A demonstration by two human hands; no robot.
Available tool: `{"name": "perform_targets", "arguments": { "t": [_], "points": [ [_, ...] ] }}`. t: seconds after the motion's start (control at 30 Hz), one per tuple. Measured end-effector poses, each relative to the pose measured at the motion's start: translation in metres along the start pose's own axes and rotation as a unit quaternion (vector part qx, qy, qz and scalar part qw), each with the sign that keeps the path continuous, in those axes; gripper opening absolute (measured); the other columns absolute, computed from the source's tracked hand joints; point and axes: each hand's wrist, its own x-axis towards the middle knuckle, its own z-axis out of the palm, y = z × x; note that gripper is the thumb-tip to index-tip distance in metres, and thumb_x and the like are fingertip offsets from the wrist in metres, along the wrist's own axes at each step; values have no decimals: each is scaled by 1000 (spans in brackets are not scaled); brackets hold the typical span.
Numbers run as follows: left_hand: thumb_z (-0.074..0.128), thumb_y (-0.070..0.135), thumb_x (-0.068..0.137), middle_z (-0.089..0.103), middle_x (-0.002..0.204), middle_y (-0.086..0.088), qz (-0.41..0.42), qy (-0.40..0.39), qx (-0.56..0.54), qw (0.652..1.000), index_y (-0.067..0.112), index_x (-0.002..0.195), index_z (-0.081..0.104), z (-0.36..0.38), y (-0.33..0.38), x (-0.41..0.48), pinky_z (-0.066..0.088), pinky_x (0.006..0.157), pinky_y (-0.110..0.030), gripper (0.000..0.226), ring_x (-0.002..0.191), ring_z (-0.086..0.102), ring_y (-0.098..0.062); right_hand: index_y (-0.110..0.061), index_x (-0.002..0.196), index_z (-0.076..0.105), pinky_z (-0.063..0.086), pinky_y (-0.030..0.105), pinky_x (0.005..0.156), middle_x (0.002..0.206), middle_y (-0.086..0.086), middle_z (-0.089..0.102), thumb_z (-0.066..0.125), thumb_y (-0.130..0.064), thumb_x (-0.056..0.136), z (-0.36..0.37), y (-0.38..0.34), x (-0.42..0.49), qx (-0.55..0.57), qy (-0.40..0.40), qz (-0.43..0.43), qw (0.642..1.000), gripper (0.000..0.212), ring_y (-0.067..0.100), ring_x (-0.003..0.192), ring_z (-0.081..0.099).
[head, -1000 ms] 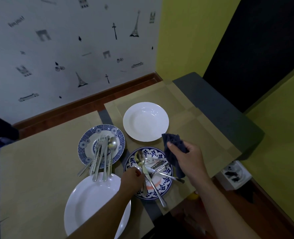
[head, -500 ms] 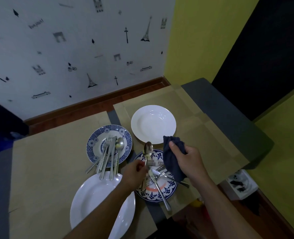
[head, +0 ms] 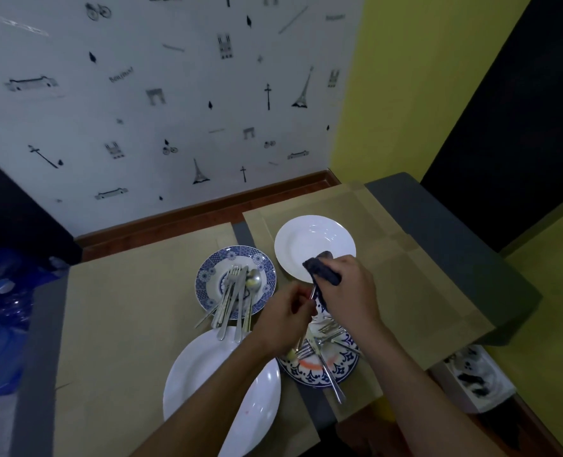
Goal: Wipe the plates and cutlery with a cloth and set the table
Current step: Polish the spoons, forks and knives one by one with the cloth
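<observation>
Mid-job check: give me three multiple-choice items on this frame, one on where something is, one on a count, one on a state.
1. Where is the dark cloth? A on the floor; B in the right hand; C hung on the wall.
2. How many plates lie on the table? A two; B six; C four.
3. The left hand is: A pinching a piece of cutlery; B flat on the table; C holding a cup.
B, the fingers curl round it; C, two white, two blue-patterned; A, a metal handle shows at its fingertips.
</observation>
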Motion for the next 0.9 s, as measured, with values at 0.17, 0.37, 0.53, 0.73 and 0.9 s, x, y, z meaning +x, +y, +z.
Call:
{"name": "perform_targets", "arguments": {
  "t": [0.17,0.37,0.53,0.73,0.9],
  "points": [
    [54,12,99,70,84,-4,-14,-14,-42,999,11,100,60,-12,3,-15,53,71,-28,6,72,62,-7,-25,90,77,46,34,67,90,2,64,68,-19,92,-6,-11,6,-48,-37,-6,998,11,22,83,61],
    [57,14,100,73,88,-7,-28,-3,-94,995,13,101,62,-24,14,-17,55,70,-22,5,75,68,-11,-19,109,77,46,32,71,95,2,65,75,-13,89,1,-21,-7,17,59,14,998,20,20,86,61],
    [57,12,99,74,87,-8,-28,-13,-97,995,8,103,63,-27,11,-24,56,72,-24,8,75,70,-13,-21,102,77,55,27,75,95,-6,74,81,-20,86,4,-20,-11,112,115,93,983,16,12,87,68],
    [59,8,98,72,87,-13,6,1,-115,993,8,102,64,-28,16,-26,59,77,-30,6,78,70,-18,-18,87,75,61,39,72,81,2,76,84,-28,83,15,-35,-21,282,118,247,919,15,21,78,73],
    [58,5,98,72,86,-17,9,3,-131,991,1,102,63,-34,15,-27,58,74,-30,7,75,68,-18,-1,84,71,58,45,64,73,20,69,88,-16,79,5,-44,-17,442,-8,324,836,24,30,58,64]
  ]
}}
